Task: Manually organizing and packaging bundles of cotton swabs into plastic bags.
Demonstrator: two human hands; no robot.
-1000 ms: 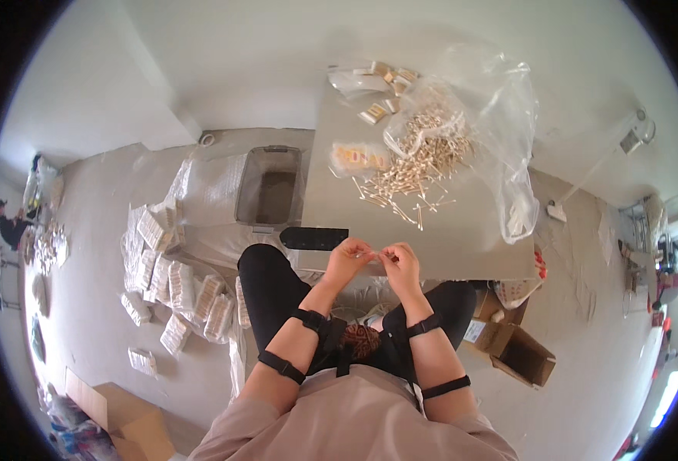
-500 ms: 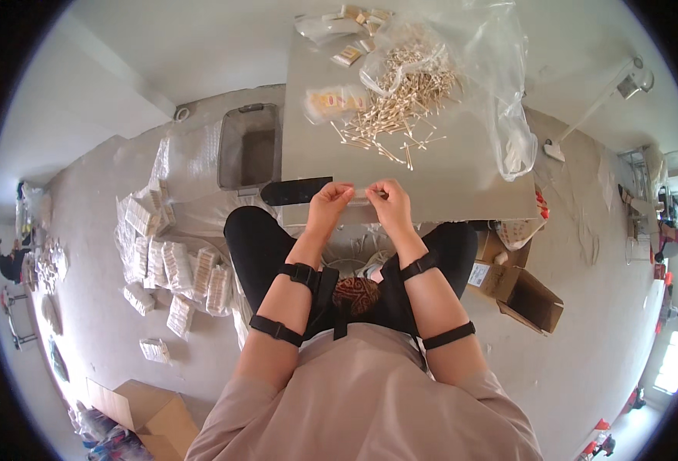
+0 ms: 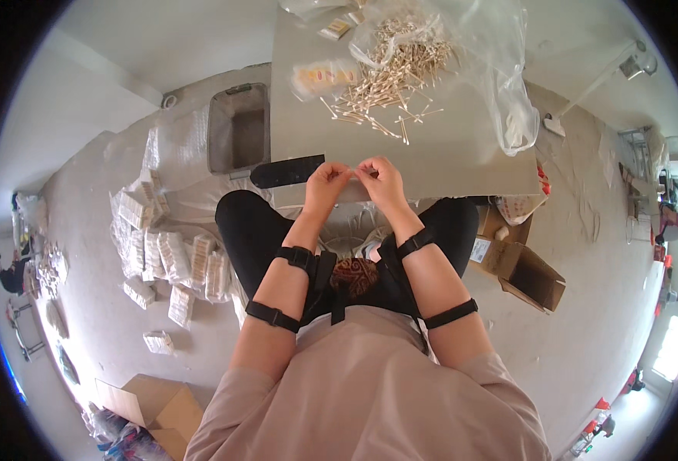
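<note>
Over the near edge of the grey table (image 3: pixel 462 157), my left hand (image 3: pixel 328 184) and my right hand (image 3: pixel 382 181) meet with their fingertips pinched close together. Something small and pale seems to be between them, but the fingers mostly cover it and its kind cannot be made out. Beside my left hand lies a flat black strip (image 3: pixel 286 172) with a rounded end. Farther back on the table, a heap of cotton swabs (image 3: pixel 389 84) spills from a clear plastic bag (image 3: pixel 486 46). Left of the heap are clear packets with yellow and pink marks (image 3: pixel 325 76).
A grey plastic bin (image 3: pixel 214 127) stands left of the table. White wrapped bundles (image 3: pixel 171 257) lie on the floor at left. Open cardboard boxes sit at right (image 3: pixel 535 276) and at lower left (image 3: pixel 158 403). At far left another person (image 3: pixel 12 275) is visible.
My hands have come closer together, and the pale piece seen between their fingertips is now mostly covered. The whole view has shifted slightly, so the table things appear higher.
</note>
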